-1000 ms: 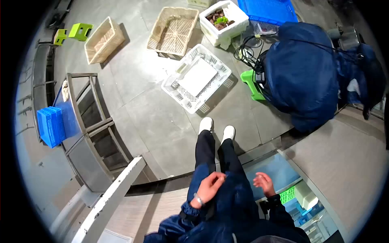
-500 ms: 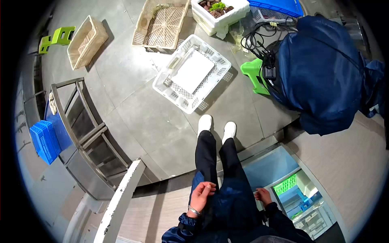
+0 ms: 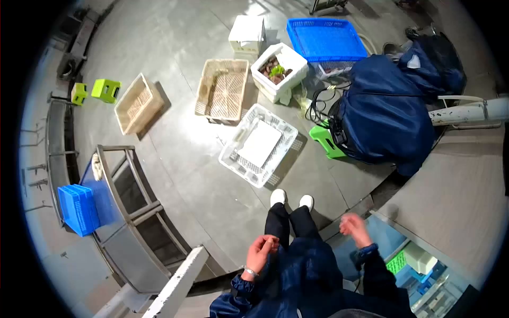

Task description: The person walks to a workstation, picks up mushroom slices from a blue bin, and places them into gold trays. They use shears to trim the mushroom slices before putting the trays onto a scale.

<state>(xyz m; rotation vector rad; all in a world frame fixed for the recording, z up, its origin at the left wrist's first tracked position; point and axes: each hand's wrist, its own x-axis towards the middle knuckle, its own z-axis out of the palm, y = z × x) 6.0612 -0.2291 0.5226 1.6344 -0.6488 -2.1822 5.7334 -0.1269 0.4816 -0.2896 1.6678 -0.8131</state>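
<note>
My left hand (image 3: 261, 253) is held over my lap, its fingers curled in and the thumb against them, with nothing showing in it. A bracelet circles that wrist. My right hand (image 3: 354, 229) is raised out to the right, a little blurred, fingers curled and nothing visible in them. Neither hand touches any object. On the floor beyond my white shoes sits a white plastic crate (image 3: 289, 139) with a flat white sheet (image 3: 260, 143) lying inside. Close behind it are a beige crate (image 3: 201, 98) and a foam box (image 3: 270, 91) holding dark lumps and something green.
A blue crate (image 3: 324, 38) and a large dark-blue covered bundle (image 3: 384, 114) with cables stand right, near a green stool (image 3: 325, 139). Another beige crate (image 3: 154, 106) and green stools (image 3: 106, 90) lie left, beyond a metal-framed table (image 3: 139, 216). A white post (image 3: 177, 283) rises close by.
My view has tilted up and shifted, showing more of the far floor. My right hand has risen and moved outward from beside my leg. My left hand keeps its curled pose.
</note>
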